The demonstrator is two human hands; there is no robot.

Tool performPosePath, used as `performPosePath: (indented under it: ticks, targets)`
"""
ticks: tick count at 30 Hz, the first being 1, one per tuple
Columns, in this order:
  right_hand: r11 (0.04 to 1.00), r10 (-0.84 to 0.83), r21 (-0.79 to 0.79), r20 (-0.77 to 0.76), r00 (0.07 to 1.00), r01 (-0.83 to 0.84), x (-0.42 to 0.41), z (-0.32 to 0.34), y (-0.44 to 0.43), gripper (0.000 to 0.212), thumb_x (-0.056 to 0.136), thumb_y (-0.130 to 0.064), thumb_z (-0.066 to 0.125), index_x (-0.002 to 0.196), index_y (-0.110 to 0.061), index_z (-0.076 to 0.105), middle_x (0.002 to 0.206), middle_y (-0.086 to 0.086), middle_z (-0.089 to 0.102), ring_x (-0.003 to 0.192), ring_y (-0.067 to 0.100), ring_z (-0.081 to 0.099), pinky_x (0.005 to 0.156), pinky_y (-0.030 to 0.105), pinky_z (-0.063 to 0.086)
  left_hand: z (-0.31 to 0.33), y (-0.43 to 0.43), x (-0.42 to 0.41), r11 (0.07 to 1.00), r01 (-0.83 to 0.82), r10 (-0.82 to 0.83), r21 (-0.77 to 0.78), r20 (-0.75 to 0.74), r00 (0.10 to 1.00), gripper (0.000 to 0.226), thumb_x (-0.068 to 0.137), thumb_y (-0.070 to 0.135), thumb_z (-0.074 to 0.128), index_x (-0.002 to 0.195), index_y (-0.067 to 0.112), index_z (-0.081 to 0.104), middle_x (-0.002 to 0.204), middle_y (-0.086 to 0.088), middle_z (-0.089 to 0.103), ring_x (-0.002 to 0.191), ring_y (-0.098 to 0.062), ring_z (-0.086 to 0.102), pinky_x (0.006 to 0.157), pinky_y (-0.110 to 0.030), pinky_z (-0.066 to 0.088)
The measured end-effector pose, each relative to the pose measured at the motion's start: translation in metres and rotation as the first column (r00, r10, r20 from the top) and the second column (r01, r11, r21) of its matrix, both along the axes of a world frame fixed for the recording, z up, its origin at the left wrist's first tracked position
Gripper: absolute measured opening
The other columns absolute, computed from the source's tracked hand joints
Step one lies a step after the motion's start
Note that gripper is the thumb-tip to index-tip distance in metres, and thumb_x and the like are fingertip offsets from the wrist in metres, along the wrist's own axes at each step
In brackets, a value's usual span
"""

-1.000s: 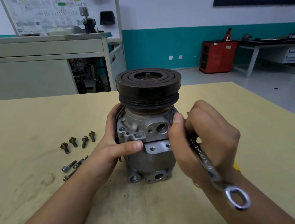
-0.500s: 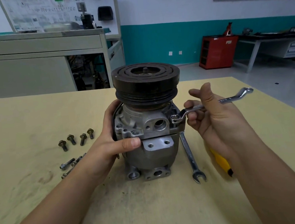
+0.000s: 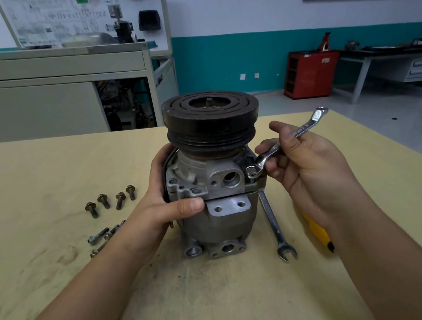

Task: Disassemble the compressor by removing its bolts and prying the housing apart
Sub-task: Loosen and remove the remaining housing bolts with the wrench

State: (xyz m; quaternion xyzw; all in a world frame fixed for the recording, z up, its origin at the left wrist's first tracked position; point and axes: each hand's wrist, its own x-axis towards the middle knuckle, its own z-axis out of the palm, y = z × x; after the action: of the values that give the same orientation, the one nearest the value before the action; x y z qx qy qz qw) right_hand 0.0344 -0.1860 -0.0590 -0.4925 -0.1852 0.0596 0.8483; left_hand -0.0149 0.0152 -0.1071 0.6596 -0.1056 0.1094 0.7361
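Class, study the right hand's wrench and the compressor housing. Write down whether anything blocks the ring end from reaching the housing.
Nothing visible blocks it. The right hand holds the wrench with its ring end against the right shoulder of the compressor housing, under the pulley.

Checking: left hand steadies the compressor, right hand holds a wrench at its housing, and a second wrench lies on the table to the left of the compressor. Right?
Not quite. The head view shows the second wrench lying on the table to the right of the compressor. The rest holds: left hand steadies the compressor, right hand holds a wrench at its housing.
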Motion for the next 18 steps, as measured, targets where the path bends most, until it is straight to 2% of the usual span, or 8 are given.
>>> performPosePath:
  ticks: [2, 5, 12, 14, 16, 18]
  targets:
    - [0.999, -0.03, -0.02, -0.001, 1.0, 0.03, 0.0, -0.001, 0.002, 0.01, 0.096, -0.015, 0.043, 0.098, -0.007, 0.049, 0.064, 0.002, 0.069, 0.044, 0.007, 0.054, 0.042, 0.016, 0.041, 0.0, 0.0, 0.0, 1.0, 0.002, -0.002, 0.007, 0.006, 1.0, 0.103, 0.041, 0.025, 0.077, 0.134, 0.041, 0.036, 0.13, 0.016, 0.057, 0.12, -0.009, 0.056, 0.085, -0.02, 0.051]
    - [0.998, -0.06, -0.031, -0.114, 0.992, 0.057, 0.002, -0.004, 0.006, 0.013, 0.097, -0.015, 0.046, 0.09, -0.005, 0.05, 0.064, 0.002, 0.07, 0.036, 0.006, 0.049, 0.033, 0.014, 0.033, 0.0, 0.0, 0.0, 1.0, 0.017, -0.018, 0.023, 0.013, 1.0, 0.111, 0.036, 0.027, 0.083, 0.135, 0.04, 0.035, 0.133, 0.014, 0.056, 0.121, -0.01, 0.056, 0.089, -0.023, 0.051]
    - [0.983, -0.106, -0.163, -0.1, 0.989, 0.089, 0.008, -0.001, 0.009, 0.016, 0.095, -0.015, 0.052, 0.085, -0.004, 0.057, 0.064, 0.0, 0.07, 0.031, 0.005, 0.042, 0.033, 0.013, 0.031, -0.002, 0.001, 0.001, 1.0, 0.022, -0.022, 0.001, 0.013, 1.0, 0.096, 0.045, 0.024, 0.077, 0.131, 0.044, 0.038, 0.133, 0.013, 0.056, 0.121, -0.011, 0.056, 0.089, -0.023, 0.052]
    - [0.991, -0.074, -0.119, -0.111, 0.991, 0.061, 0.007, 0.001, 0.009, 0.014, 0.093, -0.012, 0.052, 0.087, -0.004, 0.061, 0.064, 0.0, 0.07, 0.036, 0.003, 0.047, 0.036, 0.013, 0.037, -0.002, 0.002, 0.001, 1.0, 0.026, -0.026, 0.003, 0.018, 0.999, 0.099, 0.043, 0.024, 0.079, 0.131, 0.043, 0.038, 0.133, 0.013, 0.057, 0.121, -0.011, 0.057, 0.089, -0.023, 0.052]
    - [0.997, -0.074, 0.013, -0.102, 0.992, 0.076, 0.003, 0.003, 0.008, 0.011, 0.09, -0.013, 0.054, 0.087, -0.005, 0.06, 0.065, 0.002, 0.069, 0.043, 0.003, 0.054, 0.042, 0.013, 0.044, -0.002, 0.002, 0.001, 0.999, 0.032, -0.032, 0.007, 0.021, 0.999, 0.104, 0.041, 0.025, 0.083, 0.133, 0.042, 0.037, 0.134, 0.012, 0.056, 0.121, -0.01, 0.056, 0.094, -0.024, 0.051]
    - [0.98, -0.123, 0.152, -0.042, 0.991, 0.128, -0.002, 0.008, 0.005, 0.012, 0.081, -0.019, 0.057, 0.083, -0.007, 0.057, 0.066, 0.002, 0.069, 0.05, 0.005, 0.06, 0.049, 0.014, 0.049, -0.002, 0.002, 0.001, 1.0, 0.028, -0.029, 0.006, 0.026, 0.999, 0.101, 0.045, 0.023, 0.079, 0.134, 0.041, 0.036, 0.135, 0.011, 0.055, 0.122, -0.011, 0.055, 0.095, -0.025, 0.05]
